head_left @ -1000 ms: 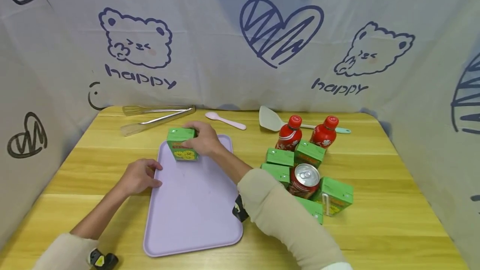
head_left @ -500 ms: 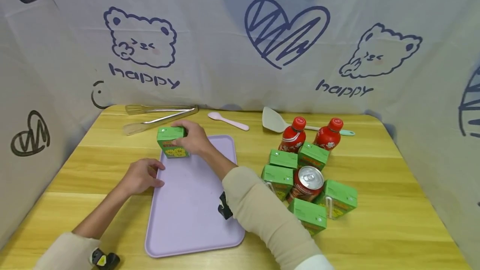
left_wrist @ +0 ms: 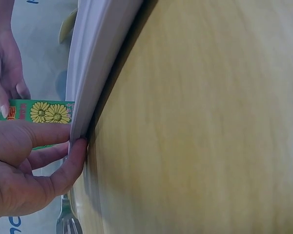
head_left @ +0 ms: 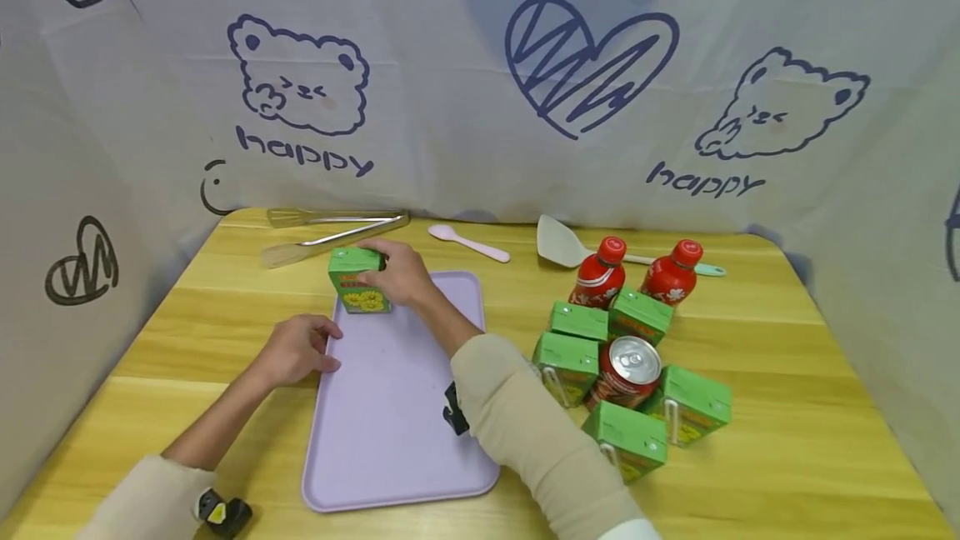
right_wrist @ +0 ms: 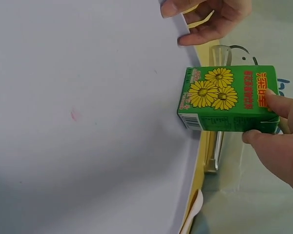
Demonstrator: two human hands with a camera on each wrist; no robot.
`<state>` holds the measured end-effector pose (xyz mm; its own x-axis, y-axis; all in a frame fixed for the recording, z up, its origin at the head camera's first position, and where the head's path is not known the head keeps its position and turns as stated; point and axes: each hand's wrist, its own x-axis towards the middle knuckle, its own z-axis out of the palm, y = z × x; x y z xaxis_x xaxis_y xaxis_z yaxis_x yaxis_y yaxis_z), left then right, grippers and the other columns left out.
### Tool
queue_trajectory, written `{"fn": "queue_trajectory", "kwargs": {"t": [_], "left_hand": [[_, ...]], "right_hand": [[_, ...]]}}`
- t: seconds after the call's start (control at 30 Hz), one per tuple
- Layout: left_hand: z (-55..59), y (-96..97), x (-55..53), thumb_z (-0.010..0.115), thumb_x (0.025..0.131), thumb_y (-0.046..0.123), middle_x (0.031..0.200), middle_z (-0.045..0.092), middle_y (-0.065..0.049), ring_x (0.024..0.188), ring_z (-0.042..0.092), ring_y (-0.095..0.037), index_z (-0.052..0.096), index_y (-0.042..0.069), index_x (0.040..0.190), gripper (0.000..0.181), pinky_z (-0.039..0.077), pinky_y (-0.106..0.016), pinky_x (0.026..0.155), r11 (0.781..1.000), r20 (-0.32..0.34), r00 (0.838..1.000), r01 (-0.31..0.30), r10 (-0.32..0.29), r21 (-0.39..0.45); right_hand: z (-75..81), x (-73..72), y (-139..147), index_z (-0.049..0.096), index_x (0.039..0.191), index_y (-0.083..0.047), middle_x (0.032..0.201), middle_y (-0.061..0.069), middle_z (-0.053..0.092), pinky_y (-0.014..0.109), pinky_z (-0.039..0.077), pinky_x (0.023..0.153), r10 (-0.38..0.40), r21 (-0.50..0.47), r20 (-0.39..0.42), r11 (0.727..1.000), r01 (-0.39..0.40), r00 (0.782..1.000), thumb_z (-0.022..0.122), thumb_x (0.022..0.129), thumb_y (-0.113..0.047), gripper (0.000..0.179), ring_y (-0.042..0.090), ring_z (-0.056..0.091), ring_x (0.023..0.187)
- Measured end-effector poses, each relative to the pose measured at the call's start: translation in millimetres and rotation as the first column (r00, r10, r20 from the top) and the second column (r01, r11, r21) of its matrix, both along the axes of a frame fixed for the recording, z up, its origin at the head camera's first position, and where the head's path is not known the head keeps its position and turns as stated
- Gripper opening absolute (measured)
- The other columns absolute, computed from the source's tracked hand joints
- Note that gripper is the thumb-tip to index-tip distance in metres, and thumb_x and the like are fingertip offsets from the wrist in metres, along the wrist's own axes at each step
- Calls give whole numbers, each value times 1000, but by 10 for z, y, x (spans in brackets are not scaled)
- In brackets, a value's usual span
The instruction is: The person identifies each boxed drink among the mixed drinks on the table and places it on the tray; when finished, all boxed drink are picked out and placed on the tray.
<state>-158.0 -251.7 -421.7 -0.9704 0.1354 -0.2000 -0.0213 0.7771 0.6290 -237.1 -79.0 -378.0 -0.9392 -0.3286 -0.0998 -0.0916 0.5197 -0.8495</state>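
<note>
Chrysanthemum drink carton [head_left: 360, 297], green with yellow flowers, stands upright at the upper-left corner of a lavender tray [head_left: 405, 407], left of centre in the head frame. The right hand [head_left: 405, 273] has its fingers clamped on the carton near its top, on the side towards the right of the frame. Whether the carton's base bears fully on the tray I cannot tell. The left hand [head_left: 300, 348], at centre left, pinches the tray's rim between thumb and bent fingers; the left wrist view shows the tips close together there.

Along the upper edge of the tabletop [head_left: 765, 448] lie metal tongs [head_left: 352, 231] at upper left, a pink spoon [head_left: 472, 243] near the middle and a spatula [head_left: 561, 244] with a pale blade further right. In the right half, two red-capped bottles [head_left: 600, 275] stand above five green cartons [head_left: 626, 438] grouped around a red drink can [head_left: 632, 367]. Doodled fabric [head_left: 450, 90] fills the upper frame.
</note>
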Motion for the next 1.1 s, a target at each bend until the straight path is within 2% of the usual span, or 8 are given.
{"fn": "queue_trajectory", "kwargs": {"t": [0.13,0.27,0.47,0.6,0.67,0.83,1.1], "left_hand": [[-2,-2,-3,78,69,3,71,60,-9,61,52,-16,64,-5,102,36,43,-29,55,1000,-4,1000,6,-6,-10],[-7,-14,4,78,69,3,72,61,-9,63,53,-17,64,-5,102,37,44,-30,56,1000,-5,1000,12,-12,-15],[-3,-14,4,78,69,3,75,62,-11,66,55,-18,63,-5,102,37,45,-30,57,1000,-5,1000,15,-15,-10],[2,6,-2,78,69,3,75,62,-11,66,54,-17,64,-5,102,37,44,-29,57,1000,-4,1000,14,-14,-9],[11,7,-5,78,68,2,75,62,-11,65,54,-17,63,-5,102,37,44,-29,56,1000,-6,1000,14,-14,-10],[21,18,-4,79,68,2,73,62,-10,64,53,-16,63,-6,101,38,44,-29,56,1000,-3,1000,15,-15,-8],[31,20,0,78,67,1,73,61,-10,64,54,-17,63,-6,101,38,44,-30,57,1000,5,1000,10,-10,-6]], "right_hand": [[48,1,38,53,134,-24,136,5,55,41,39,105,37,21,17,999,-37,999,66,87,-13,50,24,51,124],[113,20,78,47,139,-23,144,4,47,43,34,110,63,37,32,997,-64,998,64,89,-12,54,25,43,134],[272,111,143,48,138,-19,143,1,49,40,37,108,27,119,35,992,-31,999,69,84,-9,59,23,44,133],[404,223,253,50,137,-19,141,-2,51,37,41,105,-4,177,45,984,-4,999,72,81,-9,61,21,46,131],[475,286,332,50,136,-19,141,-2,51,36,41,104,6,194,42,981,-14,999,74,80,-11,62,21,47,130],[620,457,599,48,137,-17,142,1,49,35,41,104,59,175,53,982,-67,997,75,79,-15,64,19,46,131],[764,768,1137,47,138,-14,142,1,49,35,38,108,156,30,5,987,-156,988,75,81,-18,64,20,45,132]]}}
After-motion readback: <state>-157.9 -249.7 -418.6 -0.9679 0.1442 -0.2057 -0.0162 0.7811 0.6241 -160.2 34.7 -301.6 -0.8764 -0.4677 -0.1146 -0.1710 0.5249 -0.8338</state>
